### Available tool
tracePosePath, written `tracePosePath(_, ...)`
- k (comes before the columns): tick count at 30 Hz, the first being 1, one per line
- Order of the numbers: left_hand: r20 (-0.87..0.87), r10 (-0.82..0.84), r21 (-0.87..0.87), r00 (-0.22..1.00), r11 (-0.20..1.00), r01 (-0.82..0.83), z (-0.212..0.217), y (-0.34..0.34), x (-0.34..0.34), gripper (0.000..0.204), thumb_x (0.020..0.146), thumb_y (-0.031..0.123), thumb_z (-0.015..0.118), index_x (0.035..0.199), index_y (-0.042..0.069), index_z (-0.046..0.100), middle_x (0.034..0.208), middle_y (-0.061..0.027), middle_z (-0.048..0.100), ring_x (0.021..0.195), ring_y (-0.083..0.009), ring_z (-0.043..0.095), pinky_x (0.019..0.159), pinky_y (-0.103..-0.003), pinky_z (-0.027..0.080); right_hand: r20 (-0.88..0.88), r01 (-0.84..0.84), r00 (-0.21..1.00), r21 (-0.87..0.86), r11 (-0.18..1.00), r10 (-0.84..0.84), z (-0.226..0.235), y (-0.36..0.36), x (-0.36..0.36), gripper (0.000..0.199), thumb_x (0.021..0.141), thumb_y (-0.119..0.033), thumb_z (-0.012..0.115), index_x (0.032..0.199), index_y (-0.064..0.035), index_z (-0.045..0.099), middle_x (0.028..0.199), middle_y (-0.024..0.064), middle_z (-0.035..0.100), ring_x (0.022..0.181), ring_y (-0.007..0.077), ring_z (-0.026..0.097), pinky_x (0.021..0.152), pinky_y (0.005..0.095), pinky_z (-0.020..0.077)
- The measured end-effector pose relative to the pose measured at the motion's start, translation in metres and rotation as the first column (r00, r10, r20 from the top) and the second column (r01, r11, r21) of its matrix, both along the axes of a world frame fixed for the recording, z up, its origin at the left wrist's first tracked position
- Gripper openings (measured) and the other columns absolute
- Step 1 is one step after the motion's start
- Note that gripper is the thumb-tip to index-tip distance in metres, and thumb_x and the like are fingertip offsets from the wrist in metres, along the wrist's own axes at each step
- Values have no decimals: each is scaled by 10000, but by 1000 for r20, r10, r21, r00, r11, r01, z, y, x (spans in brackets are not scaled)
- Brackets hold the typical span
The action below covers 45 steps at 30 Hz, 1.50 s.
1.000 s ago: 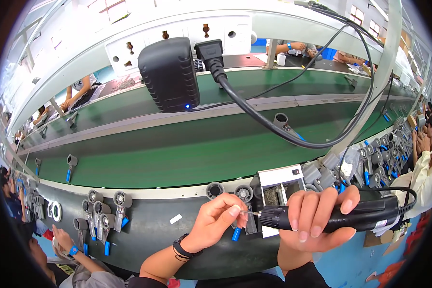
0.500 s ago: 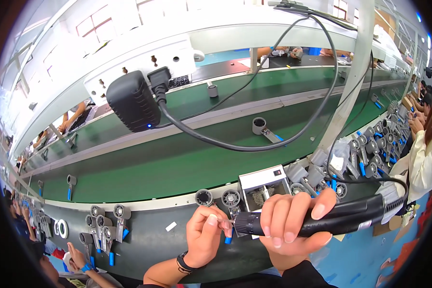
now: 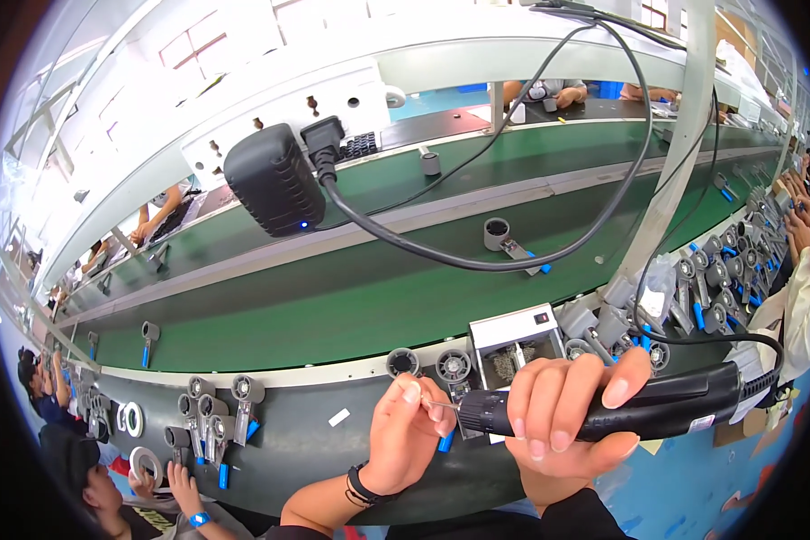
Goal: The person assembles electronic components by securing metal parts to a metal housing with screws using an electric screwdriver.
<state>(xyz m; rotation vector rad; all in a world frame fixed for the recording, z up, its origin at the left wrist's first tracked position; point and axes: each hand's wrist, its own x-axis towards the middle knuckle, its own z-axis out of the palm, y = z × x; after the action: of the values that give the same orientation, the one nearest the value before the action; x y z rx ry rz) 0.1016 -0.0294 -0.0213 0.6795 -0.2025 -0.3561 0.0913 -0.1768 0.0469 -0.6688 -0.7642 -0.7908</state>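
Observation:
My right hand (image 3: 558, 423) wraps round a black electric screwdriver (image 3: 670, 400) lying almost level, its nose pointing left. A thin metal bit (image 3: 443, 404) sticks out of that nose and reaches the fingertips of my left hand (image 3: 405, 441). Thumb and forefinger of the left hand are pinched at the bit's tip; anything small between them is too hidden to name. Just beyond the hands stand two grey round-headed parts (image 3: 454, 364), one with a blue end showing below. Behind the right hand sits a white box of small screws (image 3: 513, 324).
A green conveyor belt (image 3: 351, 319) crosses beyond the bench. Grey parts with blue ends stand at left (image 3: 209, 409) and crowd the right (image 3: 711, 270). A black cable (image 3: 477, 263) loops overhead from a power adapter (image 3: 274, 180). A co-worker (image 3: 94, 486) sits at lower left.
The view has shifted slightly, so the scene sits further right. My hands keep the same hold, bit to fingertips. The co-worker at lower left shows more, beside a white tape roll.

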Motion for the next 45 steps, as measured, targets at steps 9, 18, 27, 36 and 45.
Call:
tracePosePath(9, -34, -29, 21, 999, 999, 30, 0, 6, 0, 230, 1037, 201, 456, 867, 47, 473, 821, -83, 533, 710, -191, 523, 679, -332, 439, 1, 23, 1000, 27, 999, -23, -1, 7, 4, 343, 972, -393, 599, 1064, -139, 388, 674, 3, 537, 496, 106, 556, 477, 245, 454)
tracePosePath(18, -23, -43, 28, 999, 999, 44, 1, 7, 0, 229, 1042, 199, 450, 872, 47, 470, 828, -81, 541, 731, -183, 526, 694, -326, 442, -43, -21, 999, -67, 998, 18, -1, 4, 5, 343, 970, -390, 603, 1063, -138, 389, 668, -1, 528, 489, 106, 552, 473, 244, 454)
tracePosePath(27, -44, -60, 13, 997, 998, 61, -1, 9, 1, 229, 1043, 202, 456, 877, 47, 474, 834, -79, 545, 741, -180, 533, 697, -324, 446, -37, 29, 999, -14, 999, -29, -2, 9, 5, 339, 969, -396, 603, 1062, -144, 395, 666, -1, 526, 479, 106, 547, 477, 246, 452)
tracePosePath(36, 45, -42, 28, 998, 999, 41, -5, 8, 4, 206, 1042, 178, 459, 903, 31, 496, 854, -89, 562, 746, -165, 548, 702, -316, 462, -41, 21, 999, -18, 1000, -21, -2, 8, 6, 338, 971, -396, 600, 1069, -147, 393, 665, -6, 522, 480, 101, 539, 472, 239, 444)
tracePosePath(45, 591, 100, 292, 800, 898, -328, -14, 10, 10, 115, 1007, 87, 495, 966, -8, 543, 933, -139, 608, 766, -156, 605, 691, -300, 526, -171, -76, 982, 28, 997, 80, -1, -4, 2, 297, 1018, -402, 500, 1098, -139, 388, 692, 5, 496, 508, 105, 498, 540, 292, 442)
